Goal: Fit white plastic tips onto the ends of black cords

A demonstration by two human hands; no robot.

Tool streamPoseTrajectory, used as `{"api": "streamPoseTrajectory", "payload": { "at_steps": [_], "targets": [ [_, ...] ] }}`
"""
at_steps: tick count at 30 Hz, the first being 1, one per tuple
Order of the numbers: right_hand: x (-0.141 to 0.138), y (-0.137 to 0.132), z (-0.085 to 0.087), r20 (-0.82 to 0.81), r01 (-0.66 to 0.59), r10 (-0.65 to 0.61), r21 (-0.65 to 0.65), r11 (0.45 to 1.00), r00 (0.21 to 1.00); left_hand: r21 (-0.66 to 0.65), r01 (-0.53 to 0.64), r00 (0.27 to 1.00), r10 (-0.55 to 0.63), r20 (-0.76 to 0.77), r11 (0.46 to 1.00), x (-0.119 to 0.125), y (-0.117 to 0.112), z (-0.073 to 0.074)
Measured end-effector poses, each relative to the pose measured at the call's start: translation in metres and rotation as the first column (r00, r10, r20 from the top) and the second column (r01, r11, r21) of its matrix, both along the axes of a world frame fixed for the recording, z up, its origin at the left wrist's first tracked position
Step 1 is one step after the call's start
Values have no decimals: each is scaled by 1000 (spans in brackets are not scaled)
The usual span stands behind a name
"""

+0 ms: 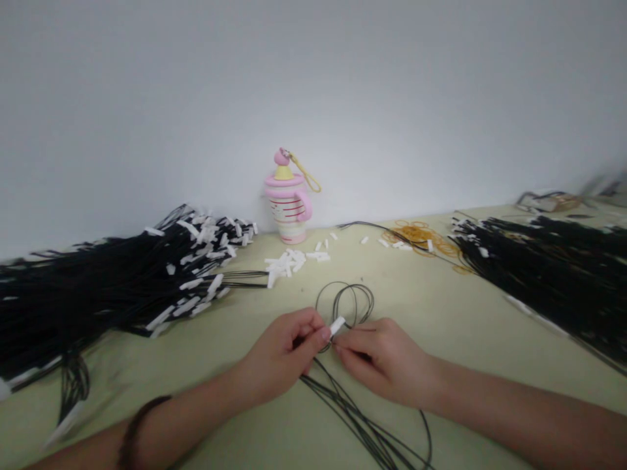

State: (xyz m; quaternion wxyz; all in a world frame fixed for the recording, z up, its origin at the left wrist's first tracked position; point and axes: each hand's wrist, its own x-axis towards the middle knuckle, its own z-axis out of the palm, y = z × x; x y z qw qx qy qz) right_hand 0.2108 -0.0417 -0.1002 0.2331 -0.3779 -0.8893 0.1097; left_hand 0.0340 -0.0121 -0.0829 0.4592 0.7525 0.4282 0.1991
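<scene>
**At the bench's near edge, both hands close on a clip and cords**

At the middle of the bench (441, 313), close to its near edge, a small bunch of thin black cords (363, 301) lies in the person's hands. The cords are glossy and wire-thin. Beyond the fingers they curl into a few overlapping loops that rest flat on the pale yellow top. Behind the fingers they run back between the two wrists as a loose straight bundle towards the near edge, with one strand bowing out to the right.

A short white clip (337, 325) sits on the cords where the loops gather. It is a small oblong, tilted, with its far end poking up clear of the fingers.

The left hand (281, 356) is curled, thumb and forefinger pinched together on the near end of the clip. The other fingers are folded under. A dark wristband (134, 431) circles that forearm.

The right hand (386, 365) is curled too, its fingertips drawn tight on the cords just below the clip and meeting the left thumb. Whether they also touch the clip cannot be told.

Along the left edge spreads a left pile (98, 287) of black cords with white clips on their ends. A right pile (553, 274) of black cords covers the right side. Towards the far edge lie loose clips (289, 261) and, further right, orange bands (421, 236). A pink and white cup (289, 202) stands at the far edge against the wall (313, 78).
</scene>
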Motion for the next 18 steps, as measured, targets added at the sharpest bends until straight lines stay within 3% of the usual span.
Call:
{"api": "streamPoseTrajectory", "payload": {
  "at_steps": [6,18],
  "targets": [
    [1,0,1,-49,121,-126,-92,988,991,-78,-34,997,39,60,996,-1,4,-1],
    [0,-2,1,-9,50,-51,-27,998,999,-158,14,999,-6,53,987,-1,7,2]
  ]
}}
